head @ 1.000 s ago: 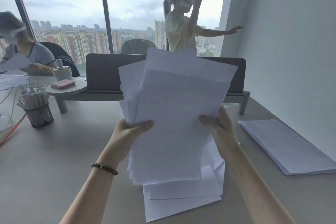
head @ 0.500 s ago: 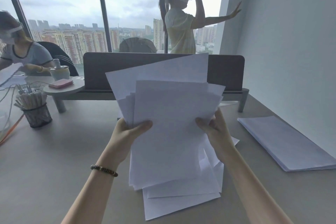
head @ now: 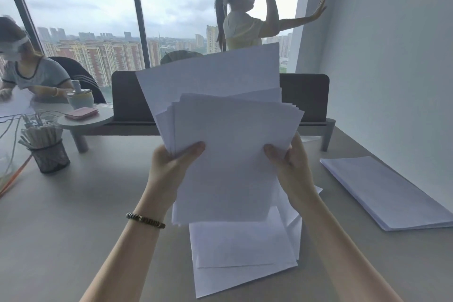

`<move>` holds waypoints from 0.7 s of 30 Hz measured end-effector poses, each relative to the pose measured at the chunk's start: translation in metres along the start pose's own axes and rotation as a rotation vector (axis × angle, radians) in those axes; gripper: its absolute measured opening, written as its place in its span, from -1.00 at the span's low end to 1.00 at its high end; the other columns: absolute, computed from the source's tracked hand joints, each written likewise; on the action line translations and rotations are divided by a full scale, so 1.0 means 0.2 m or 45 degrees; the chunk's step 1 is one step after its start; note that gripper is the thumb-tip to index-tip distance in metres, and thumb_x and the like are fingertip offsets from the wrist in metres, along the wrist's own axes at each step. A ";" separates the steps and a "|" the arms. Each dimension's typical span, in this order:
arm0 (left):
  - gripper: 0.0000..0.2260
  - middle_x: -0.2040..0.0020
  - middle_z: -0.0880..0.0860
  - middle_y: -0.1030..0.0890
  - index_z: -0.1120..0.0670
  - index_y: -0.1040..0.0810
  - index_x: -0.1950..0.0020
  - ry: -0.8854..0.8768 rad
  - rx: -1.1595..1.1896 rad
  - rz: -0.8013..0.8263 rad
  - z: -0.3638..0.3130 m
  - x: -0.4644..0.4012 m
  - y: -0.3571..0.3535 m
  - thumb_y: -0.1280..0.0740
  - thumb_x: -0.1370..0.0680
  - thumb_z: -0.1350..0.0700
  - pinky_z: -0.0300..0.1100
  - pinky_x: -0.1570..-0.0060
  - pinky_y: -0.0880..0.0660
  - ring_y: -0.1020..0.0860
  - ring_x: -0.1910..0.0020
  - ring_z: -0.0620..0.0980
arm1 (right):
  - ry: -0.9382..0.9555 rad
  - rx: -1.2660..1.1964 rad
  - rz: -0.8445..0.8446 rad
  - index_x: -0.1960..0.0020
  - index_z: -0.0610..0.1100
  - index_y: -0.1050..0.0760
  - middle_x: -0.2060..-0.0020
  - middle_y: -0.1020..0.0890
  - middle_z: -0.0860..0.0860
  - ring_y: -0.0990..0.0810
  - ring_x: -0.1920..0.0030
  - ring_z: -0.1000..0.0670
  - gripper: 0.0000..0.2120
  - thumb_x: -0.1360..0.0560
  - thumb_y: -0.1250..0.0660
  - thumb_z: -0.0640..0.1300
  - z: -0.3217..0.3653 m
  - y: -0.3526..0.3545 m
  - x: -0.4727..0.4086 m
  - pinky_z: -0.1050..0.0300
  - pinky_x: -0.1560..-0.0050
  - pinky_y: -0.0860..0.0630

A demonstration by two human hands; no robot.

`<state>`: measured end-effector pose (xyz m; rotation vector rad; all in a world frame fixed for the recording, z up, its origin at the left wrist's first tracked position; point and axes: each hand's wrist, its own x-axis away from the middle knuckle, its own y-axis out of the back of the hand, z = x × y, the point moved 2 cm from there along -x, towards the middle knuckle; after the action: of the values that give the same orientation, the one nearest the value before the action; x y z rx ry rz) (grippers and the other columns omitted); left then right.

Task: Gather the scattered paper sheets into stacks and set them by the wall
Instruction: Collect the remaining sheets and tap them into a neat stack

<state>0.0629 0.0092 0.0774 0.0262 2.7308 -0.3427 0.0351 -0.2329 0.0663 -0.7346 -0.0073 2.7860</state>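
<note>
A fanned bundle of blank sheets (head: 228,154), no writing legible, is gripped upright above the desk (head: 85,203) by left hand (head: 171,167) and right hand (head: 291,167), thumbs in front; a finished stack (head: 387,193) is lying at 3 o'clock beside the wall (head: 392,56).

A mesh cup (head: 50,155) of sticks stands at the desk's left. Behind it, a pink phone (head: 81,113) lies on a round stand (head: 85,120), a mug (head: 80,99) just behind.
</note>
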 end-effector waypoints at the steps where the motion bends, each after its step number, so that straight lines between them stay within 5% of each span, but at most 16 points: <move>1: -0.92 0.21 0.07 -0.74 0.15 -0.71 0.11 -0.003 0.021 0.012 0.00 -0.01 0.00 -0.48 -0.48 0.31 -0.02 0.16 -0.65 -0.70 0.22 0.06 | 0.006 -0.030 -0.028 -0.17 0.08 -0.49 -0.13 -0.66 -0.16 -0.66 -0.14 -0.18 -0.72 -0.53 -0.35 -0.21 0.01 0.01 -0.01 -0.18 -0.15 -0.61; 5: -0.83 0.03 0.19 -0.75 0.19 -0.72 0.00 0.182 0.016 0.092 0.16 0.05 0.06 -0.52 -0.43 0.22 0.04 0.01 -0.64 -0.71 0.02 0.20 | -0.152 0.019 0.042 -0.19 0.02 -0.48 -0.11 -0.63 -0.23 -0.62 -0.18 -0.32 -0.78 -0.56 -0.35 -0.01 -0.16 0.02 0.06 -0.33 -0.13 -0.58; 9: -0.77 0.02 0.21 -0.74 0.22 -0.73 0.00 0.277 -0.060 0.144 0.27 0.12 0.07 -0.54 -0.39 0.16 0.02 0.00 -0.63 -0.70 -0.02 0.24 | -0.384 0.211 0.185 -0.32 0.14 -0.47 -0.20 -0.68 0.08 -0.64 -0.24 -0.02 -0.58 -0.54 -0.28 0.30 -0.37 0.02 0.18 -0.25 -0.29 -0.53; 16: -0.80 0.04 0.17 -0.75 0.18 -0.74 0.04 0.242 -0.063 0.164 0.28 0.08 0.09 -0.54 -0.37 0.16 -0.07 0.09 -0.65 -0.72 0.10 0.09 | -0.218 0.021 0.086 -0.26 0.29 -0.48 -0.26 -0.64 0.17 -0.57 -0.33 0.13 -0.74 -0.66 -0.26 -0.03 -0.26 0.00 0.14 0.04 -0.31 -0.46; 21: -0.85 0.06 0.16 -0.75 0.18 -0.74 0.04 0.311 -0.092 0.107 0.37 0.12 0.09 -0.56 -0.41 0.21 -0.04 0.09 -0.63 -0.71 0.08 0.14 | -0.307 0.059 0.111 -0.39 0.11 -0.48 -0.25 -0.66 0.11 -0.60 -0.31 0.04 -0.69 -0.67 -0.25 -0.06 -0.34 -0.05 0.18 -0.16 -0.37 -0.49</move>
<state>0.0702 0.0085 -0.0027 0.1731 2.9702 -0.2300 0.0398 -0.2189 -0.0090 -0.3931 0.0451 2.9296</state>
